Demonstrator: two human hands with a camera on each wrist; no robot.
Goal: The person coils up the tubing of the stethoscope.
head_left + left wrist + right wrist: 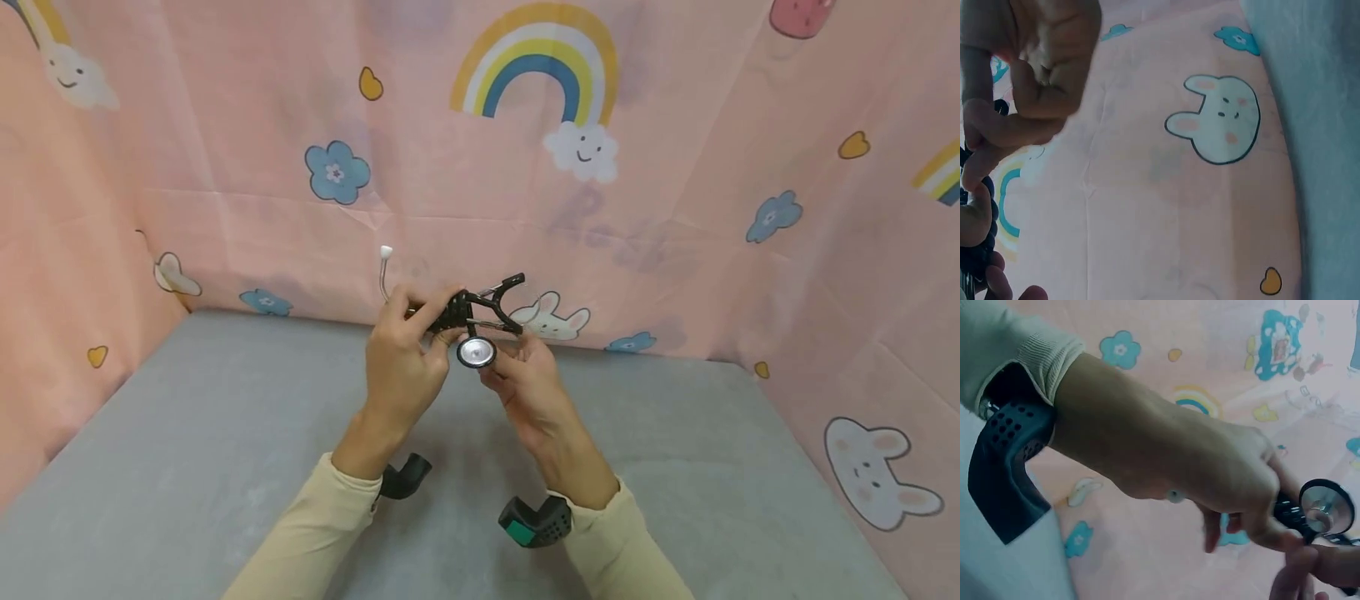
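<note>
Sleeves (311,533) converge; left hand (405,354) and right hand (531,385) grip a stethoscope (476,352).

Stethoscope (454,313), seen above tabletop's (637,467) far edge: bunched middle partly hidden by left hand (405,343); one metal ear tube (383,279) passes out of sight behind those fingers. Right hand (531,385): fingertips partly hidden by chestpiece (476,352), any marks on its face too small to read. Stethoscope cut off by left wrist view's left edge, right wrist view's right edge. Tabletop's near edge and both sleeves (307,529) cut off below.
</note>
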